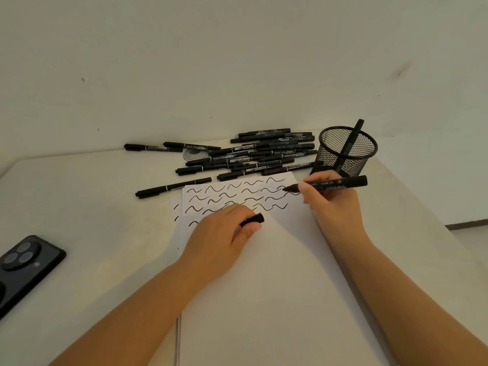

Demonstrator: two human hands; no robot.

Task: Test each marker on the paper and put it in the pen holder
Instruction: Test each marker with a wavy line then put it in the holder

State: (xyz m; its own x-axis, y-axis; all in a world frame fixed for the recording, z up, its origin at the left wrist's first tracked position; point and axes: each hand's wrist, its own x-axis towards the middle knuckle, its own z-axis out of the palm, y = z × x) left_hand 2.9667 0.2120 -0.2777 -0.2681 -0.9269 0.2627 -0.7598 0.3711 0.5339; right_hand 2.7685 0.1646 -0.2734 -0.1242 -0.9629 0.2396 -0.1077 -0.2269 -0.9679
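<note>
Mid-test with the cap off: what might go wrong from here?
The marker tip sits near the paper's right edge, so a stroke may run onto the table. The left hand rests on earlier squiggles and might smear them. The pen holder stands close behind the right hand, easily knocked.

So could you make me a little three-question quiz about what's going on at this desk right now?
1. True or false: the mesh pen holder already has one marker standing in it.
2. What is the left hand holding? A) a phone B) a marker cap C) a ruler
3. Fill in: the right hand has the marker tip touching the ____.

Key
1. True: one marker leans inside it.
2. B: it pinches the black cap over the paper.
3. Paper, at the right end of the rows of wavy test lines.
</note>
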